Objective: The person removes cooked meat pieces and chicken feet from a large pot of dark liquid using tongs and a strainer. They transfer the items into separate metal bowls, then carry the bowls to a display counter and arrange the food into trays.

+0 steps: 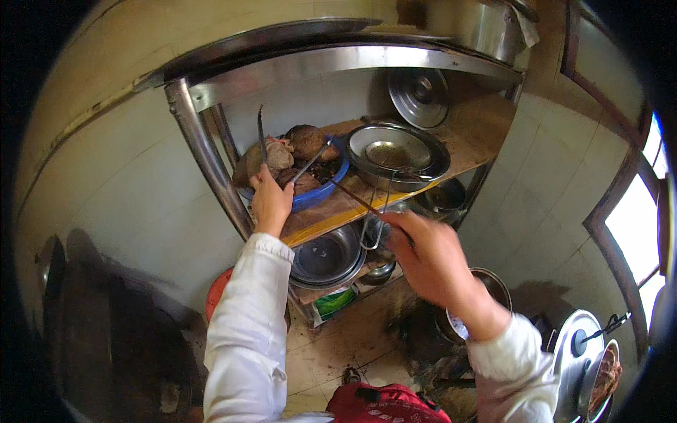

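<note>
My left hand [271, 202] is closed around a pair of metal tongs [263, 135], whose arms spread over a blue plastic basin [317, 196] on the upper wooden shelf. Large brown lumps of food, perhaps meat [307, 141], fill the basin. In my right hand [428, 254], slightly blurred, is a thin dark rod [355, 198] that points towards the basin's right rim; its kind is unclear. Right of the basin sits a metal bowl [390, 145] in a larger one, with a wire-handled utensil [373, 240] hanging over the shelf's edge.
A metal lid [420, 98] leans at the back of the shelf. Stacked metal basins [325, 259] stand on the lower shelf. The rack's steel leg [206, 158] rises at left. At lower right are a large lid [576, 343] and a bowl of food [604, 378]. A red container [217, 293] stands on the floor.
</note>
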Available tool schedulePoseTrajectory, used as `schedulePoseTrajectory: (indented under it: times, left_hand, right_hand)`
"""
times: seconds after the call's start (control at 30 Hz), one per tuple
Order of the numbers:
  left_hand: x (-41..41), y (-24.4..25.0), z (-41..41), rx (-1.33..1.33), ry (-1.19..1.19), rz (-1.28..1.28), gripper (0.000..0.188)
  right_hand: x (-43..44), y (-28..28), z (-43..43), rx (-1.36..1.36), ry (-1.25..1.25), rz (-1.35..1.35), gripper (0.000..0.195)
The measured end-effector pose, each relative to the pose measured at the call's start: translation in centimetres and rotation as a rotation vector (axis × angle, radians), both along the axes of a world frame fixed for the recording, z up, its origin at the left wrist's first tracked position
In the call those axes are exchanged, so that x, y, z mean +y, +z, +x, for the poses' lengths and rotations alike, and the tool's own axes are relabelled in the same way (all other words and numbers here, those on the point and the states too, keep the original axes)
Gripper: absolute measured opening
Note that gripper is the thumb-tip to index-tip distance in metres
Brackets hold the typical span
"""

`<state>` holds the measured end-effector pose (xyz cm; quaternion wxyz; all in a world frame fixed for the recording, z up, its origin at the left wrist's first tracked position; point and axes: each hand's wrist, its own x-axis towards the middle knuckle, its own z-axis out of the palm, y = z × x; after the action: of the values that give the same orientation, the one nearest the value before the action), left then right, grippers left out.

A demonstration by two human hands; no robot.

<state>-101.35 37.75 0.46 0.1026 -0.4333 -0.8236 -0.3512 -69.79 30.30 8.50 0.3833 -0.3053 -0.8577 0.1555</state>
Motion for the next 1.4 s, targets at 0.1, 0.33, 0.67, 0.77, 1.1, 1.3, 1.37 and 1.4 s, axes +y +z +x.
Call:
schedulePoseTrajectory:
  times: [0.1, 0.33, 0.67, 0.77, 1.1, 1.3, 1.37, 1.4]
  left_hand:
    - [0.1, -1.8, -1.6, 0.098, -0.097, 0.14, 0.072]
    - [-2.3, -1.5, -0.9, 0.132, -0.187, 0.097, 0.066]
    - [-6.5, -3.2, -0.2, 0.264, -0.226, 0.241, 0.069]
    - [-8.0, -3.9, 1.0, 0.247, -0.306, 0.317, 0.058]
    - [-14.3, -15.2, 3.3, -0.299, -0.547, 0.316, 0.032]
    - [-13.0, -19.6, 12.4, -0.597, -0.984, -0.097, 0.029]
    - [-12.8, -17.2, 16.5, -0.561, -1.124, -0.172, 0.028]
    - [-12.8, -16.6, 17.9, -0.566, -1.162, -0.22, 0.028]
  right_hand:
    - [8.3, -1.4, -7.7, -0.192, -0.073, 0.058, 0.022]
    - [15.0, -5.4, -18.4, -0.637, -0.096, -0.049, 0.019]
    - [10.7, -3.8, -15.6, -0.455, -0.069, 0.158, 0.043]
    - [6.9, -2.6, -9.5, -0.079, -0.017, 0.064, 0.037]
    - [0.9, -22.0, 11.6, 0.662, -0.667, -0.931, 0.019]
    - [-9.1, -26.2, 11.2, 0.608, -0.748, -1.254, 0.025]
    - [-10.2, -24.4, 10.9, 0.542, -0.669, -1.224, 0.027]
    - [-10.6, -24.2, 11.3, 0.444, -0.651, -1.129, 0.028]
